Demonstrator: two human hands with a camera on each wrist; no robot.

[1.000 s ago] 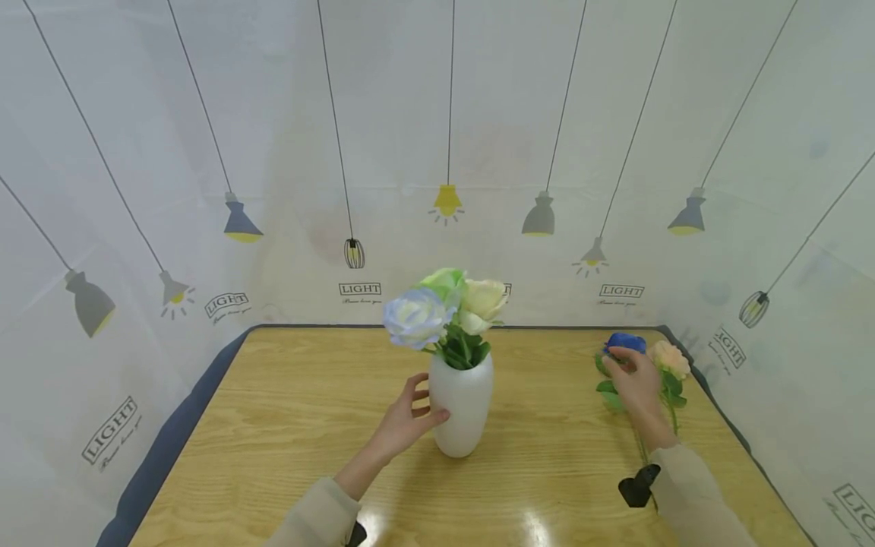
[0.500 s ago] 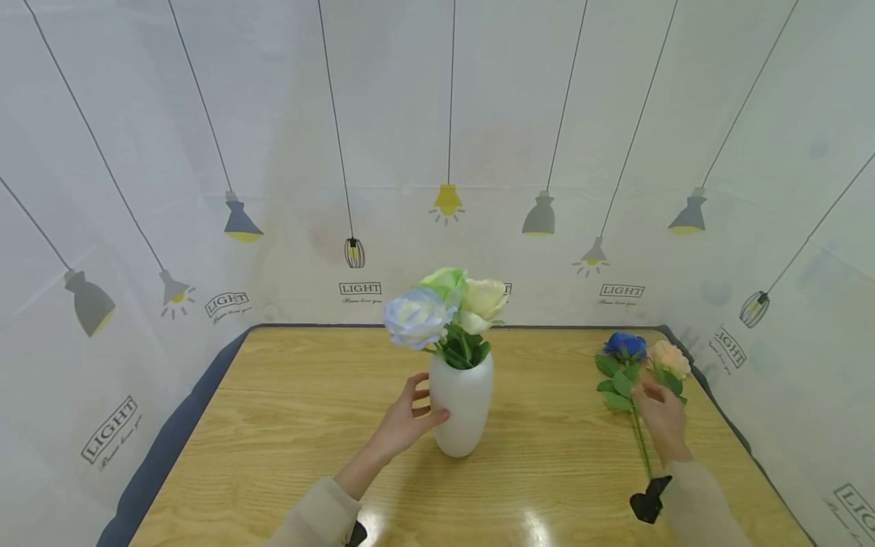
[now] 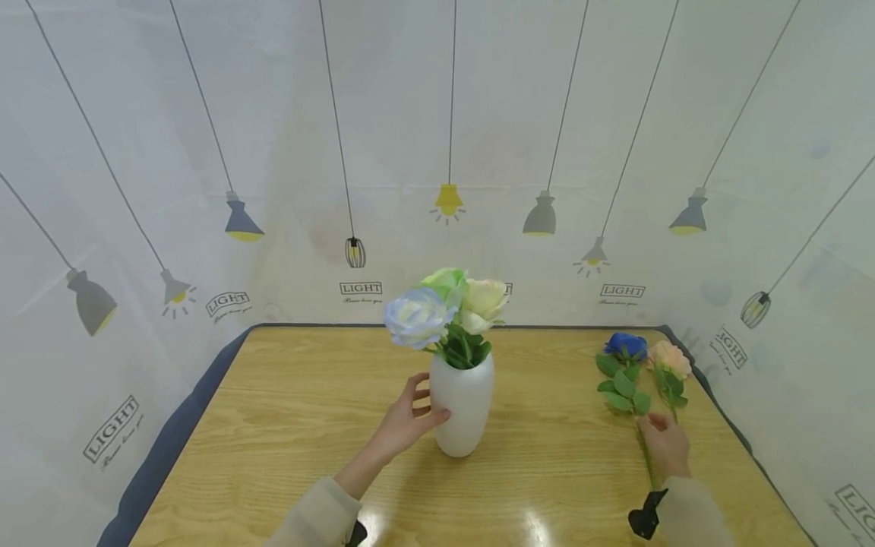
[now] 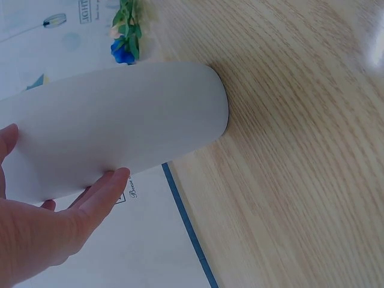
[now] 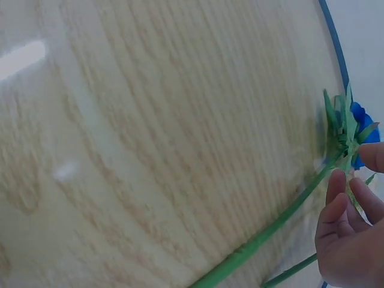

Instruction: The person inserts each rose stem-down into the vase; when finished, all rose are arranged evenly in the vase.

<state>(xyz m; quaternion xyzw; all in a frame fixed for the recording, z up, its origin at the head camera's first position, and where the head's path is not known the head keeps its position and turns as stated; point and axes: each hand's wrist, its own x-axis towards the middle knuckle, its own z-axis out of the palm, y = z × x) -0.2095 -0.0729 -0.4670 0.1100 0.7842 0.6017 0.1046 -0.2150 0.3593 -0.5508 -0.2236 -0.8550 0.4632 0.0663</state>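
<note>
A white vase stands upright on the table, and my left hand holds its left side, thumb in front and fingers spread towards the back. In it are a pale blue rose, a green rose and a cream rose. At the right lies a deep blue rose with a long green stem. Over that stem, below the leaves, is my right hand, its fingers bent and a gap showing between thumb and fingertips in the right wrist view.
A peach rose lies beside the blue one, close to the right table edge. The wooden table is bordered by a white curtain printed with lamps at the back and sides.
My right hand has drawn back from the blue rose's bloom, down along its stem towards me. The flower lies in about the same place. My left hand and the vase have stayed still.
</note>
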